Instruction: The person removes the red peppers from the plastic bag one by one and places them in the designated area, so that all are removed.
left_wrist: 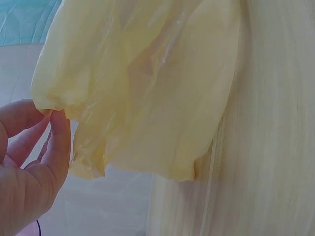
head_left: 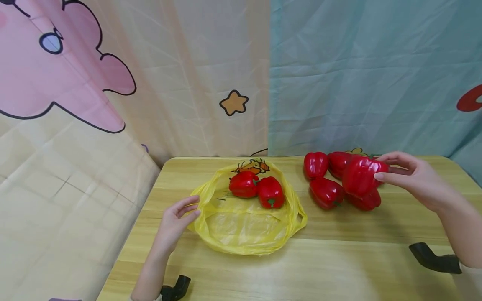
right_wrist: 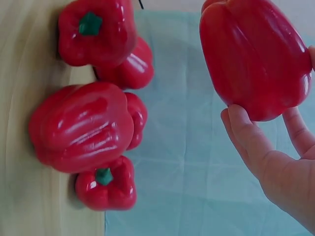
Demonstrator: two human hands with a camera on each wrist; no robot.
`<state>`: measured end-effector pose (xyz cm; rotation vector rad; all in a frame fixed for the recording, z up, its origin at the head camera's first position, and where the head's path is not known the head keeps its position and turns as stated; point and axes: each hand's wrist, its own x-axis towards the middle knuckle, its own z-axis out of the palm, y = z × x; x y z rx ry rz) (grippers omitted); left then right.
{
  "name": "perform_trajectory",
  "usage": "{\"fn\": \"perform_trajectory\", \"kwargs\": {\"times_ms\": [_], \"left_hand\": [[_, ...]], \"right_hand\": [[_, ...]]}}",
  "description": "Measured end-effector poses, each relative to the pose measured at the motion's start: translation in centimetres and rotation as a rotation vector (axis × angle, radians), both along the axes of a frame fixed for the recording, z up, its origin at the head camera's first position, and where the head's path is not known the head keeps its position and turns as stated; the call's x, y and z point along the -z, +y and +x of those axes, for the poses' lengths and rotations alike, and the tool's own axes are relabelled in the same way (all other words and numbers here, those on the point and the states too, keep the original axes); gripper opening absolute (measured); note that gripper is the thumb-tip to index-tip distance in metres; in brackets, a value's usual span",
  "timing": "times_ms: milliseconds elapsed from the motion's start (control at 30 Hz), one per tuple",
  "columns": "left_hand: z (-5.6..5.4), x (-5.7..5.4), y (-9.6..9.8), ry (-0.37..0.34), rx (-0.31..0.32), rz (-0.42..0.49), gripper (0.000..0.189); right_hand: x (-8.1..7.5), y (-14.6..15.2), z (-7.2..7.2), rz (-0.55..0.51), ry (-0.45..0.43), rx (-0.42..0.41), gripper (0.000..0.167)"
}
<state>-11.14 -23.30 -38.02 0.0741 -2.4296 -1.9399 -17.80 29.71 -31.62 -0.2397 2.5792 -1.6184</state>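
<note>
Yellow bag (markings illegible)

A wood-grain table bears a yellow plastic bag and loose red peppers.

The head camera is looking forward and down over the pale wood-grain bench toward the printed fabric curtain. The left wrist camera, tipped sideways, is facing the translucent yellow plastic bag up close; the right, likewise tipped, is closely facing glossy red bell peppers. The head view is sharing bag and peppers with them.
</note>
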Motion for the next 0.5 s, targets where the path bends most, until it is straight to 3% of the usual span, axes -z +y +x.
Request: {"fn": "perform_trajectory", "kwargs": {"times_ms": [500], "left_hand": [[0.0, -0.1, 0.1, -0.003, -0.008, -0.002, 0.041]], "right_hand": [[2.1, 4.2, 0.5, 0.036, 0.052, 0.086, 0.031]]}}
